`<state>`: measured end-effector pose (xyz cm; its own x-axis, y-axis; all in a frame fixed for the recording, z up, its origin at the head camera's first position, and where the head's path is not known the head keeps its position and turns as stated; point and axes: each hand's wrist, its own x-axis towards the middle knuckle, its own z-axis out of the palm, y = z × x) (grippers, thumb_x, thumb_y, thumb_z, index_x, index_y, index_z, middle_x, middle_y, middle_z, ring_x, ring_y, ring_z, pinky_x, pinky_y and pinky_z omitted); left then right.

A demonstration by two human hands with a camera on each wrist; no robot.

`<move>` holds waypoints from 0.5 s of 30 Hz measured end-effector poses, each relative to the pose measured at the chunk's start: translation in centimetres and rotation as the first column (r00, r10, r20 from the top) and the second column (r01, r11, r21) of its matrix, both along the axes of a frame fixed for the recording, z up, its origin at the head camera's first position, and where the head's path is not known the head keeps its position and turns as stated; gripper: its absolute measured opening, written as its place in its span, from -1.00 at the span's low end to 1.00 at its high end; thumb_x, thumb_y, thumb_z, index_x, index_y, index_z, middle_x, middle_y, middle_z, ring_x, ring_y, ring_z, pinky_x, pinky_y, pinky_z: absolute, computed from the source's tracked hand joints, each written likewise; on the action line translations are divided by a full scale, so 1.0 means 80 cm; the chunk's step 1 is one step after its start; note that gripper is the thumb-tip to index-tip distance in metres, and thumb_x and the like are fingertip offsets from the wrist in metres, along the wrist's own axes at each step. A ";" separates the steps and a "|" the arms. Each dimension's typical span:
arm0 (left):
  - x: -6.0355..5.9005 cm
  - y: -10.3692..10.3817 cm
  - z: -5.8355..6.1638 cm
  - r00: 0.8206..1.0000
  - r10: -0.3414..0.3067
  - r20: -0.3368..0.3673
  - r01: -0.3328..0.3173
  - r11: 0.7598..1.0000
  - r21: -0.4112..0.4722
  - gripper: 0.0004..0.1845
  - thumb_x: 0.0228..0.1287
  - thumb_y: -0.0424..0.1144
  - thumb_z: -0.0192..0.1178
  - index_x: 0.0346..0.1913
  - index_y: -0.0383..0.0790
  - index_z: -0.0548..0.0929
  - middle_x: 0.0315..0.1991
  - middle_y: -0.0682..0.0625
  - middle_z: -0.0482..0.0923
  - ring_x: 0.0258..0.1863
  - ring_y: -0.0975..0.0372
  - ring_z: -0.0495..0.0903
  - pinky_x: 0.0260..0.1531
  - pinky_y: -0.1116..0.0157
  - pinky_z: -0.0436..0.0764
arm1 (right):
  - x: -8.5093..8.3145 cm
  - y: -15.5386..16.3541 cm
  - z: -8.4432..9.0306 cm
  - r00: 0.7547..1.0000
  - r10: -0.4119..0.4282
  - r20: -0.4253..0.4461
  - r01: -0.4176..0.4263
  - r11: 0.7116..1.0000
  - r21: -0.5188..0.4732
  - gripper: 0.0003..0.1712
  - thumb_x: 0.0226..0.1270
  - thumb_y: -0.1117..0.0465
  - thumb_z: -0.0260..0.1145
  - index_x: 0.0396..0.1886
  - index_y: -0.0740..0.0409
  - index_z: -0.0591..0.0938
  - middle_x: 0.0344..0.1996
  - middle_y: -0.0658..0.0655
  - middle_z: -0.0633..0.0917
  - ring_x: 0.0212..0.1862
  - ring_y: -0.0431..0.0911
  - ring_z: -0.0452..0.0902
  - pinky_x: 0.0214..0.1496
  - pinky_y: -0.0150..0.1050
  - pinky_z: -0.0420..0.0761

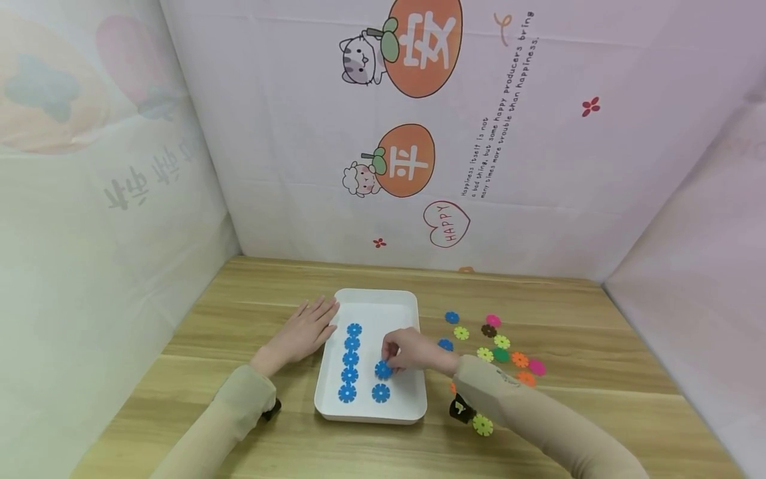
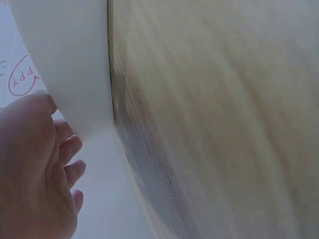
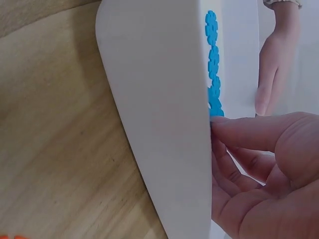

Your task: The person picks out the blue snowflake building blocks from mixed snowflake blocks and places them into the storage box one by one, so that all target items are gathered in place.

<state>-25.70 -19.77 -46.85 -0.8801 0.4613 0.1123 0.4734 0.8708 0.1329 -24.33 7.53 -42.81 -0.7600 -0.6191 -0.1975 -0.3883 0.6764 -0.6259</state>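
A white tray (image 1: 371, 418) lies on the wooden table. My left hand (image 1: 304, 334) rests on its left rim with straight, slightly spread fingers; the left wrist view shows the thumb and fingers at the tray's side wall. Over the right half of the tray, my right hand (image 1: 414, 348) pinches a blue snowflake disc (image 1: 381, 370) between thumb and fingers. Just nearer than it lies another blue disc (image 1: 380, 393). Several blue discs form a column along the tray's left side, among them a middle disc (image 1: 350, 358). In the right wrist view the tray wall hides part of my right fingers.
Loose discs lie scattered right of the tray: a blue one (image 1: 451, 317), a brown one (image 1: 489, 330), a green one (image 1: 501, 354), a pink one (image 1: 537, 367), plus orange and yellow ones. Some lie beside my right forearm. Printed cloth walls enclose the table's back and sides.
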 end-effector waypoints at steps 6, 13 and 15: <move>-0.001 0.000 0.000 1.000 0.001 0.005 -0.001 1.000 -0.005 -0.39 0.61 0.02 -0.20 0.54 -0.22 0.17 0.57 -0.13 0.11 0.57 -0.08 0.07 0.54 -0.16 0.07 | 0.002 -0.003 -0.003 1.000 0.002 0.017 -0.002 1.000 0.007 -0.89 0.24 0.47 0.34 -0.42 0.23 0.61 -0.49 0.04 0.62 -0.45 -0.14 0.62 -0.40 -0.36 0.65; -0.001 0.000 0.000 1.000 0.005 0.011 -0.005 1.000 -0.008 -0.39 0.60 0.01 -0.19 0.54 -0.22 0.17 0.57 -0.13 0.11 0.57 -0.09 0.07 0.54 -0.16 0.06 | 0.002 -0.005 -0.007 1.000 0.002 0.024 -0.003 1.000 0.027 -0.91 0.25 0.45 0.33 -0.41 0.23 0.62 -0.51 0.02 0.62 -0.44 -0.14 0.62 -0.40 -0.36 0.62; -0.001 0.000 0.001 1.000 0.004 0.010 -0.004 1.000 -0.007 -0.39 0.60 0.01 -0.18 0.54 -0.23 0.17 0.57 -0.14 0.11 0.57 -0.09 0.07 0.53 -0.17 0.06 | 0.002 -0.004 -0.006 1.000 0.003 0.025 -0.003 1.000 0.025 -0.90 0.25 0.45 0.33 -0.41 0.23 0.62 -0.52 0.02 0.62 -0.44 -0.13 0.63 -0.41 -0.37 0.62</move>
<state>-25.77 -19.74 -46.80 -0.8831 0.4583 0.1003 0.4683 0.8738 0.1311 -24.19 7.18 -43.33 -0.7527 -0.6160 -0.2322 -0.3747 0.6909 -0.6182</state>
